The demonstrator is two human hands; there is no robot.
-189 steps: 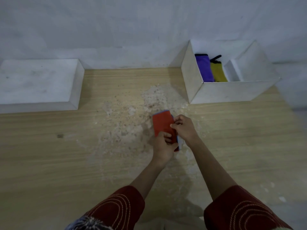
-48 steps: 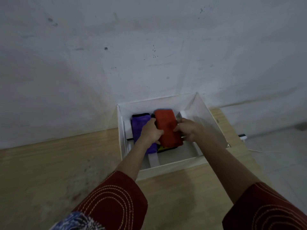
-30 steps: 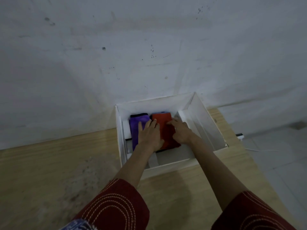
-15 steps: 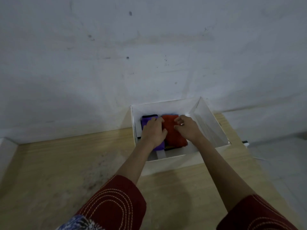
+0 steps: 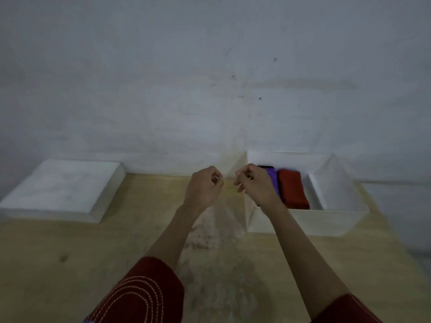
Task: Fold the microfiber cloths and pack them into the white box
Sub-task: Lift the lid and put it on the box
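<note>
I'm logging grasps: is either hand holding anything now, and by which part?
Nothing is held. The left hand and right hand hover empty, fingers loosely curled; the red cloth lies in the white box.

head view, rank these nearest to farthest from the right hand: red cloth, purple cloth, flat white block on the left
1. purple cloth, in the white box, right beside the right hand.
2. red cloth, next over to the right.
3. flat white block, far off on the left.

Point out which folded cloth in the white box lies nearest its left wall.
The purple cloth, partly hidden behind the right hand; the red cloth lies beside it, toward the middle of the white box.
</note>
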